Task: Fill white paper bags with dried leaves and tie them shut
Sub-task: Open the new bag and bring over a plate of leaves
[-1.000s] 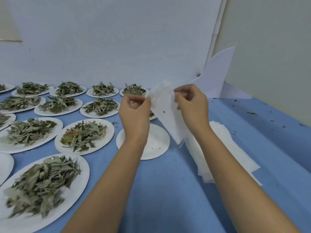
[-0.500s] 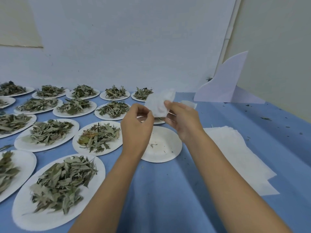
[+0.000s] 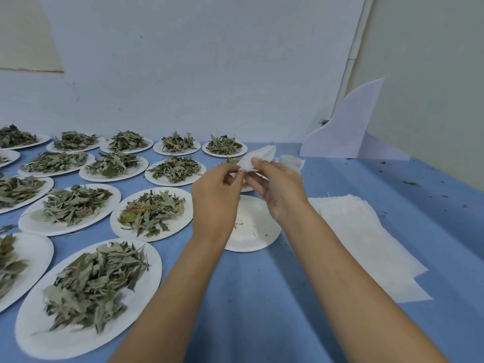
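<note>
A small white paper bag point(image 3: 258, 158) is held up over the table between both hands. My left hand point(image 3: 216, 197) pinches its lower left edge with thumb and fingertips. My right hand point(image 3: 279, 188) grips it from the right, thumb on its front. Under the hands stands a white paper plate point(image 3: 251, 231) with only a few leaf crumbs. Another white bag point(image 3: 292, 162) lies on the table just behind my right hand. Several white plates heaped with dried leaves point(image 3: 94, 281) fill the left side.
A stack of flat white bags point(image 3: 366, 244) lies on the blue table right of my right forearm. A white folded card point(image 3: 351, 127) stands at the back right by the wall. Leaf crumbs dot the blue surface point(image 3: 411, 183) at the right.
The bag went from hanging long and loose between the hands to a small bunched shape. Both hands moved closer together and further from me, above the nearly bare plate.
</note>
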A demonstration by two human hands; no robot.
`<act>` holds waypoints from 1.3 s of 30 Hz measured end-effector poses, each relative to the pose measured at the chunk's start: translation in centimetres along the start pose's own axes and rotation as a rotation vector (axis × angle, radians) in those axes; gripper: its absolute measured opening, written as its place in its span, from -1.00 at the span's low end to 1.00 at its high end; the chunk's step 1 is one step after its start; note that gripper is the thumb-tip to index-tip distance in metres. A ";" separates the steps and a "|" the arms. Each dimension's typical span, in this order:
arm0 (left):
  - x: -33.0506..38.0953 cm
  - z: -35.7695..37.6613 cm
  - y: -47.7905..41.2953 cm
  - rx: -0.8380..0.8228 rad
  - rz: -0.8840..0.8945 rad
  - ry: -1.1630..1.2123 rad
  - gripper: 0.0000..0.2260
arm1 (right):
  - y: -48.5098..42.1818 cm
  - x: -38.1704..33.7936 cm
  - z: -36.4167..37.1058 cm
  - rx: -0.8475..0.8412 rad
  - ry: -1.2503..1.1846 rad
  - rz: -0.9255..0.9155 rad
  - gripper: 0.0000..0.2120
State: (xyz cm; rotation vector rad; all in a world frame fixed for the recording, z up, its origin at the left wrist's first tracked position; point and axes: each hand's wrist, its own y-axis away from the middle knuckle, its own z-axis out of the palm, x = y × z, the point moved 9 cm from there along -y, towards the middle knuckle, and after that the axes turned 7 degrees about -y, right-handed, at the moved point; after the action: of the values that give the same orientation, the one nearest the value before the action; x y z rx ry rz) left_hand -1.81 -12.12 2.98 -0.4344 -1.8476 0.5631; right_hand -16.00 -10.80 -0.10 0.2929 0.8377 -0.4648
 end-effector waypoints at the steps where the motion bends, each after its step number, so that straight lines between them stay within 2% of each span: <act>1: -0.2 -0.3 -0.2 0.011 -0.015 0.014 -0.95 | 0.0 0.2 0.0 -0.001 0.029 0.012 -0.89; 3: -0.6 -0.7 -0.5 0.021 -0.044 0.034 -0.94 | -0.3 -0.3 -0.8 0.071 0.261 -0.067 -0.77; 5: -1.0 -1.1 -0.7 0.032 -0.076 0.051 -0.93 | 0.3 -2.8 -1.1 0.147 0.591 -0.346 -0.69; 7: -1.4 -1.4 -0.9 0.042 -0.084 0.063 -0.92 | 1.3 -4.6 0.5 0.044 0.768 -0.578 -0.68; 10: -1.3 -1.4 -1.1 0.033 -0.057 0.055 -0.91 | 1.3 -4.2 1.8 -0.164 0.803 -0.555 -0.70; 12: -1.1 -1.4 -1.1 0.029 -0.029 0.034 -0.90 | 1.6 -4.1 2.3 -0.227 0.815 -0.576 -0.70; 16: -1.0 -1.4 -1.1 0.032 -0.003 0.009 -0.89 | 2.7 -5.3 2.8 -0.231 0.881 -0.758 -0.75; 20: -0.9 -1.3 -1.1 0.028 0.011 -0.001 -0.89 | 3.4 -5.2 3.5 -0.237 1.135 -0.913 -0.91; 22: -0.7 -1.1 -1.1 0.016 0.032 -0.008 -0.90 | 3.1 -4.9 3.4 -0.224 1.192 -0.887 -0.92; 24: -0.6 -1.0 -1.0 0.008 0.041 -0.016 -0.91 | 2.6 -4.5 3.1 -0.212 1.186 -0.820 -0.84; 28: -1.1 -1.1 -1.1 0.020 0.025 -0.014 -0.90 | 2.0 -4.6 1.9 -0.164 0.885 -0.643 -0.72; 34: -0.8 -1.4 -1.0 0.036 0.063 -0.021 -0.90 | 1.8 -4.4 1.9 -0.216 0.633 -0.525 -0.73; 39: -0.8 -1.3 -1.0 0.026 0.078 -0.024 -0.90 | 2.0 -4.3 2.3 -0.262 0.605 -0.526 -0.75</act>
State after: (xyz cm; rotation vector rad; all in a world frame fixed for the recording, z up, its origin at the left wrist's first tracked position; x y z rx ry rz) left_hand -0.34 -13.16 3.33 -0.4854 -1.8498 0.6472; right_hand -16.00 -8.84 4.79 -0.0466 1.5674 -0.7626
